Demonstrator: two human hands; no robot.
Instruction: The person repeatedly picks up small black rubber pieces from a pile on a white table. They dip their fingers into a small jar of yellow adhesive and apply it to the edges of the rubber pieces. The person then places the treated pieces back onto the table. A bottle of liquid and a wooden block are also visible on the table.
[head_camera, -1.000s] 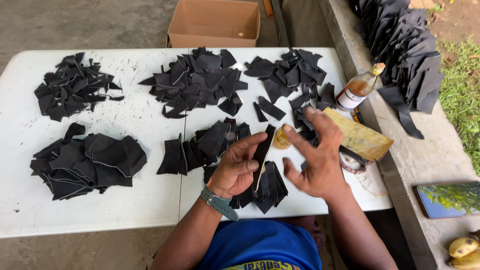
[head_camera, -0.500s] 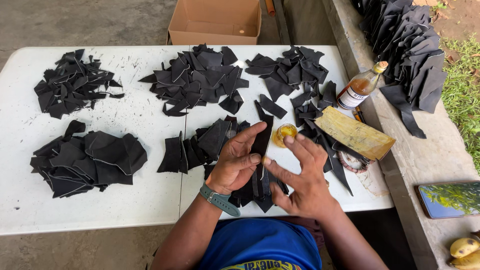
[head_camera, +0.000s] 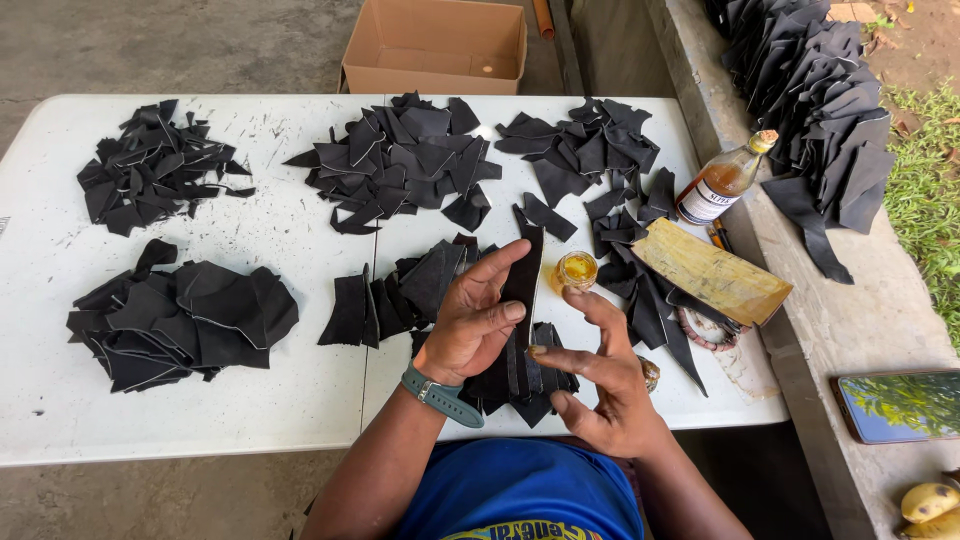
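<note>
We see a long black leather strip (head_camera: 522, 290) held upright-ish over the near middle of the white bench (head_camera: 300, 400), pressed against the palm of the left hand (head_camera: 470, 320), whose grip is closed loosely on it with thumb and fingers curled round its edge. The right hand (head_camera: 600, 385) sits just beside it, fingers spread and half curled, its index fingertip touching the strip low down; it grasps nothing. Under both hands lies a small stack of cut black pieces (head_camera: 520, 385). Just beyond the strip stands a small open jar (head_camera: 575, 270) with yellow-amber liquid in it, and farther right a glass bottle (head_camera: 722, 180) with a stopper, part full of amber liquid, leans at the bench edge. A worn yellowish board (head_camera: 710, 270) lies near it. At the far edge an open cardboard box (head_camera: 435, 45) stands on the ground; we cannot tell its contents beyond a small spot. Heaps of black offcuts (head_camera: 400, 160) cover much of the bench, with bare white strips between them and along the near edge. To the right runs a concrete ledge (head_camera: 870, 330) carrying more black pieces (head_camera: 810, 90) and a phone (head_camera: 900, 405), with grass beyond.
</note>
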